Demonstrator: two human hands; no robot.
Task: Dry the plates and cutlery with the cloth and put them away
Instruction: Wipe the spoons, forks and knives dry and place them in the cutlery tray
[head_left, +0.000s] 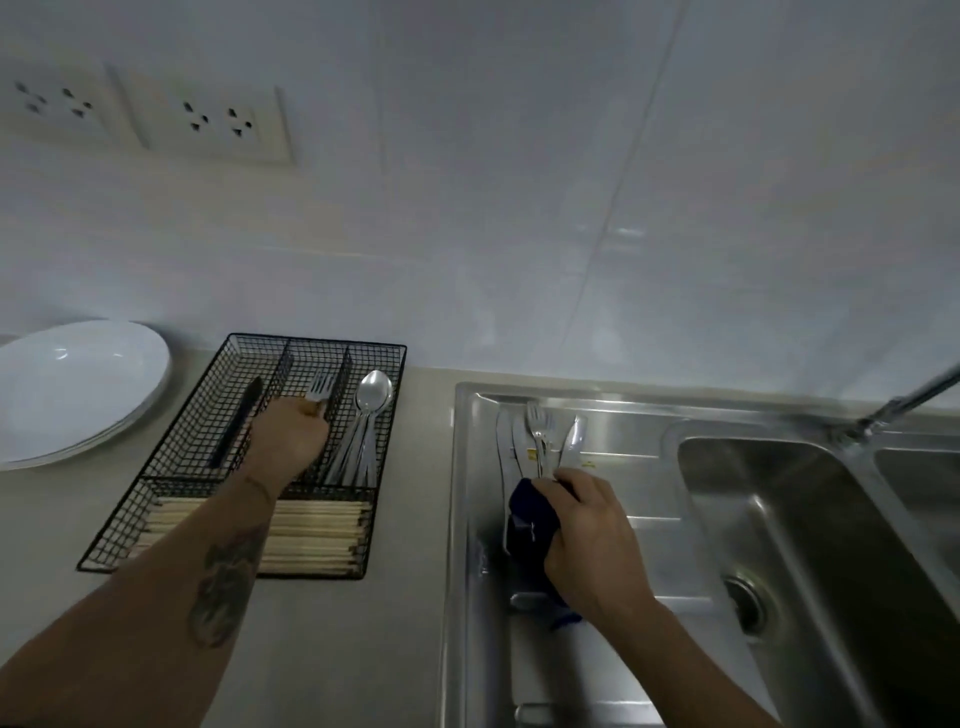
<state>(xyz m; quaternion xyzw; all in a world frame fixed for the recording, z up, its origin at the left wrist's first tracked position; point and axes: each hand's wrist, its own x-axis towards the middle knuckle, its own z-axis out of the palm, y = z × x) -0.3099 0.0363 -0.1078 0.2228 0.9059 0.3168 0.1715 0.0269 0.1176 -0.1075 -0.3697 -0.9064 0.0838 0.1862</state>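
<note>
the left hand (291, 434) is closed on a fork (319, 387), tines pointing far, lowering it into the middle slot of the wire cutlery tray (171, 457) on the bench (405, 519). best to lay it flat, tines aligned with the slot, and let go low so it does not clatter. the right hand (587, 530) is clenched round a dark blue cloth (530, 519) on the sink drainboard (649, 499), touching the wet cutlery (540, 436): one fork and about three knives, hard to count. in the tray: one dark knife (236, 423), several spoons (366, 426), many chopsticks (311, 535). stacked white plates (78, 389), at least two, sit far left.
</note>
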